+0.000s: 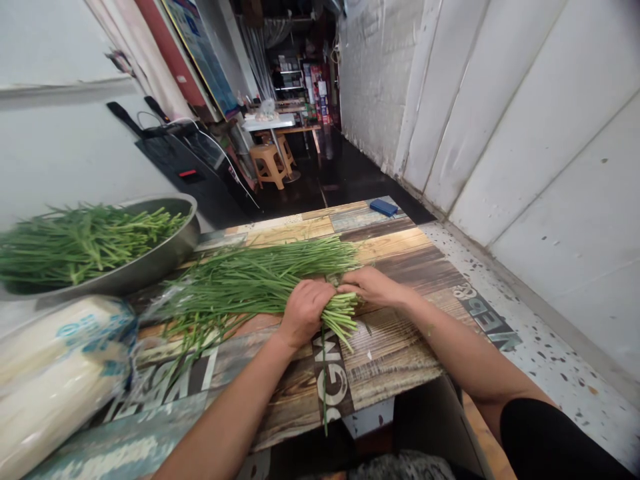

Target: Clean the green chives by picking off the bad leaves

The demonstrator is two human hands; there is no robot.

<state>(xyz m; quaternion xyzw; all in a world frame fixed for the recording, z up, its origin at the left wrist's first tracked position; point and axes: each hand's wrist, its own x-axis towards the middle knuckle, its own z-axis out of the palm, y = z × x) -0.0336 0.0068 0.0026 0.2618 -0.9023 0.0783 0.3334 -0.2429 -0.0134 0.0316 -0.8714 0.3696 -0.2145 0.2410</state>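
Observation:
A long bunch of green chive stalks (pixel 250 280) lies across the wood-patterned table (pixel 395 353), cut ends toward me. My left hand (pixel 303 310) is closed round the bunch near its cut ends. Just to the right, my right hand (pixel 373 285) pinches the same stalks from the other side, fingers together. One loose stalk (pixel 324 380) hangs over the table's front edge.
A wide metal bowl (pixel 160 257) heaped with more green stalks stands at the back left. A white plastic-wrapped package (pixel 55 373) lies at the near left. A small blue object (pixel 383 207) sits at the table's far corner. White wall panels run along the right; stools and tables stand down the dark corridor.

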